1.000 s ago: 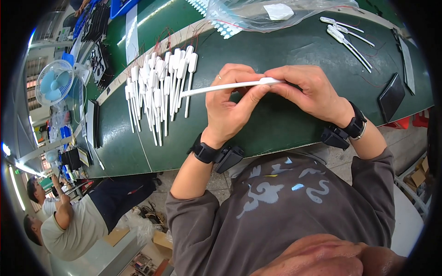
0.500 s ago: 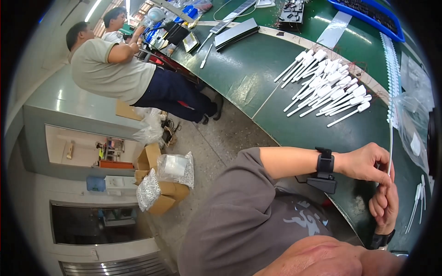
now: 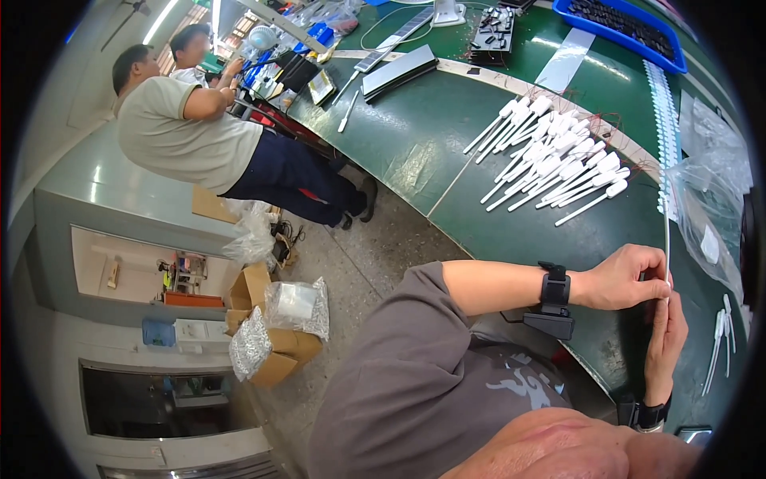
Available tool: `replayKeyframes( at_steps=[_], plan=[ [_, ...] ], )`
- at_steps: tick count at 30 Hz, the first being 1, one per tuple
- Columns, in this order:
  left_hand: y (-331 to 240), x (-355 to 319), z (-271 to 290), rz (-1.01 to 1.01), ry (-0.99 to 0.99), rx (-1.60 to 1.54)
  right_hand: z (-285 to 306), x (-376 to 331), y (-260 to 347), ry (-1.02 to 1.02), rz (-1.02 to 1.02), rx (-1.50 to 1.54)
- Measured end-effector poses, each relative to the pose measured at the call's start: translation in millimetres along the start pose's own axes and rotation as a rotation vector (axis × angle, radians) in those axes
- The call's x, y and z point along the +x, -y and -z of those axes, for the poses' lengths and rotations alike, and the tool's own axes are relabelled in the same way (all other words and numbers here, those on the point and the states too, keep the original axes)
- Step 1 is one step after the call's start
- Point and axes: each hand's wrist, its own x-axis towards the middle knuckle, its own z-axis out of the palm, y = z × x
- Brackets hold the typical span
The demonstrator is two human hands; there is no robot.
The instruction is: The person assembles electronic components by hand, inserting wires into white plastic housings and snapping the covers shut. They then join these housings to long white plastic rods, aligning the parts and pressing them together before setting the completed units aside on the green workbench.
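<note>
My left hand [image 3: 624, 277] is closed, its thumb and fingers pinching a thin white stick [image 3: 667, 227] that stands nearly upright in the picture. Just below, my right hand [image 3: 667, 345] has its fingers fairly straight and pressed together at the stick's lower end, meeting the left fingertips. The exact grip there is partly hidden. To the left of the stick, a heap of white paddle-shaped pieces with thin stems [image 3: 558, 152] lies on the green table [image 3: 447, 152], with fine red wires along its far side. Several similar white pieces [image 3: 716, 339] lie to the right of my hands.
A strip of white toothed pieces [image 3: 661, 112] runs beside clear plastic bags [image 3: 706, 215]. Farther back are a blue tray [image 3: 678, 56] of dark parts and a grey metal bar [image 3: 399, 72]. Two people [image 3: 187, 136] are at the left, cardboard boxes [image 3: 291, 351] on the floor.
My right hand's fingers have straightened from a curled hold. Both hands stay together at the stick. The whole view has shifted slightly.
</note>
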Motion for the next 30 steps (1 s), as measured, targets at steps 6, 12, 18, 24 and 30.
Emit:
replayKeyframes(
  at_steps=[6,12,18,24,30],
  plan=[
    [-8,-7,-4,0.038,-0.018,0.167,-2,-3,-6,0.014,0.107,-0.073],
    [9,1,-11,0.001,0.012,-0.055,4,-7,-14,-0.013,0.024,0.025],
    [8,-8,10,0.242,-0.015,-0.013,-8,6,1,0.039,-0.119,0.179],
    [-4,9,-2,0.328,-0.040,0.026,14,3,-3,0.149,-0.084,0.182],
    [0,2,0,0.335,-0.043,-0.020,9,0,-3,0.248,-0.228,0.370]
  ],
)
